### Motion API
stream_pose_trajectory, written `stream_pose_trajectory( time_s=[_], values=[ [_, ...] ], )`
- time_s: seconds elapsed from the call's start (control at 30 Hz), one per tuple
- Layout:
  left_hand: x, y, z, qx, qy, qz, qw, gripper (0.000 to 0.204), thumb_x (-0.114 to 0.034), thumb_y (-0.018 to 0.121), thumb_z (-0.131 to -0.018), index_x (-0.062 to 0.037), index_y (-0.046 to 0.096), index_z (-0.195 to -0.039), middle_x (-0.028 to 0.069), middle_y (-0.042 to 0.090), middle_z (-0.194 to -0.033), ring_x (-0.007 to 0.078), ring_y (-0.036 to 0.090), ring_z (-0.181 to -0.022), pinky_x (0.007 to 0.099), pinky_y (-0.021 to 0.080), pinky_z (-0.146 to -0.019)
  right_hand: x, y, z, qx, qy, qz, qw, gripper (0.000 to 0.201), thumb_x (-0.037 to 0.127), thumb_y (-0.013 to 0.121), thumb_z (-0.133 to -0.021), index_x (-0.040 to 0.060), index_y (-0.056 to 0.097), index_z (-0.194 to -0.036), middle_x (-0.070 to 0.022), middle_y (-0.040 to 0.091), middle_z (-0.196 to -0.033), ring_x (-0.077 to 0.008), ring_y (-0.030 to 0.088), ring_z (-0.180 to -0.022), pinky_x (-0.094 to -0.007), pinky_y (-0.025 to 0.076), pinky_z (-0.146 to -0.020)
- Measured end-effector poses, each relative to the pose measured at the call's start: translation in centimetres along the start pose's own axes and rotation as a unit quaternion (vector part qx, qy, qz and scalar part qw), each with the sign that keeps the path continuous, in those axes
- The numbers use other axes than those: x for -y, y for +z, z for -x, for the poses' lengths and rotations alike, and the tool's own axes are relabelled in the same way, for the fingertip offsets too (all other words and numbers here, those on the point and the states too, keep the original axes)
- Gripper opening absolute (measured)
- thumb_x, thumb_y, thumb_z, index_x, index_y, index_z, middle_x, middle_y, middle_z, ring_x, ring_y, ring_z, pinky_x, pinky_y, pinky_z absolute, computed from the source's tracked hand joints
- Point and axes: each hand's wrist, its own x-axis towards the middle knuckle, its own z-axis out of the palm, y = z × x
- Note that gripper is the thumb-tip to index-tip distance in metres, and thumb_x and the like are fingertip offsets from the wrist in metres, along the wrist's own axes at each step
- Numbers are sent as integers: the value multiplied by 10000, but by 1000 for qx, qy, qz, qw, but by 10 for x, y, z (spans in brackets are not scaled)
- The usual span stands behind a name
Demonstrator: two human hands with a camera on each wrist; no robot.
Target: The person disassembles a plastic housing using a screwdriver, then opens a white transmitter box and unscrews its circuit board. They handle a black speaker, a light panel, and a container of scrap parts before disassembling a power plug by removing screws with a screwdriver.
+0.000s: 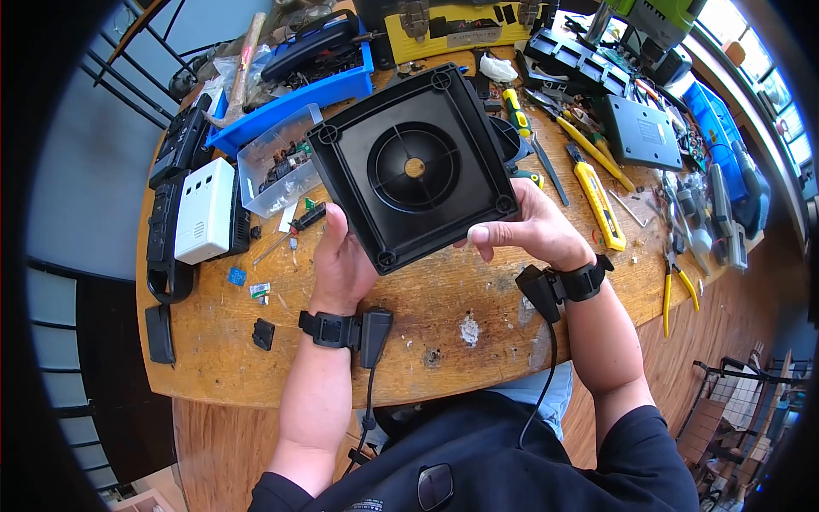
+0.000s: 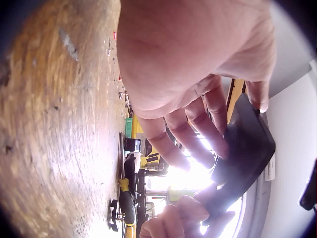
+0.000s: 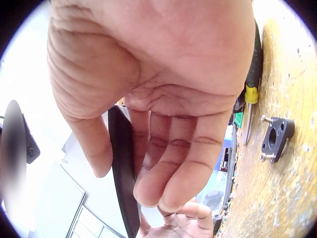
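Note:
A square black plastic housing [image 1: 350,183] with a round recess and a small central hole is held up over the bench, tilted, its hollow side toward the head camera. The left hand [image 1: 343,260] supports its lower left side, thumb at the edge and fingers behind. At the lower right corner the right hand [image 1: 542,230] grips it, thumb on the near rim and fingers beneath. In the left wrist view the left fingers reach under the dark housing [image 2: 245,148]. The right wrist view shows the housing's edge [image 3: 124,168] between right thumb and fingers.
On the wooden bench [image 1: 409,341] lie a white box [image 1: 205,211], a clear bin of parts [image 1: 277,175], a blue crate [image 1: 294,111], a yellow cutter [image 1: 600,205], yellow-handled pliers [image 1: 668,294] and a small black piece [image 1: 264,334]. A yellow toolbox [image 1: 461,32] stands behind.

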Motion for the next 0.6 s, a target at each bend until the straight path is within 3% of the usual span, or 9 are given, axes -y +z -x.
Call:
stream_pose_trajectory(
  time_s=[0.07, 0.13, 0.23, 0.3, 0.37, 0.6],
  values=[
    [-1, 0, 0, 36, -4, -19, 999, 643, -515, 489, -886, -39, 405, -1311, 113, 484, -1300, 247, 466, -1196, 420, 360, -1017, -2, -1, 0, 2, -7, 3, 1000, 265, 198, 716, -800, 7, 615, -953, -53, 645, -789, -74, 563, -589, -211, 468, -533],
    [0, -2, -1, 28, 0, -11, 1000, 642, -515, 484, -889, -39, 404, -1311, 112, 483, -1300, 248, 463, -1200, 421, 357, -1019, -8, -4, -1, 20, -47, -24, 998, 306, 299, 618, -878, 9, 610, -975, -74, 657, -814, -81, 563, -581, -209, 466, -537],
    [0, -3, -1, 25, 0, -4, 1000, 645, -517, 486, -887, -39, 403, -1312, 111, 482, -1301, 250, 460, -1202, 422, 355, -1021, -8, -3, -1, 13, -44, -39, 998, 364, 359, 523, -926, 10, 614, -975, -81, 657, -809, -86, 565, -577, -209, 467, -539],
    [0, -1, -1, 29, -5, -5, 1000, 650, -519, 491, -883, -40, 402, -1313, 111, 482, -1301, 251, 460, -1202, 423, 357, -1020, -9, -5, -2, 13, -41, -32, 999, 367, 358, 512, -932, 9, 615, -976, -82, 656, -808, -87, 567, -576, -210, 469, -539],
    [0, 4, -1, 4, 4, 11, 1000, 690, -503, 583, -835, 6, 433, -1276, 130, 536, -1238, 234, 523, -1140, 385, 415, -979, -9, -5, -3, 13, -38, -25, 999, 370, 357, 502, -938, 7, 615, -977, -83, 656, -807, -87, 569, -576, -211, 471, -539],
    [0, 2, 1, -7, 1, 27, 1000, 687, -484, 626, -811, -9, 444, -1272, 122, 547, -1224, 234, 525, -1138, 385, 419, -975, -10, -6, -3, 4, -38, -30, 999, 345, 340, 525, -929, 11, 628, -948, -86, 658, -799, -89, 572, -572, -213, 476, -542]
  ],
)
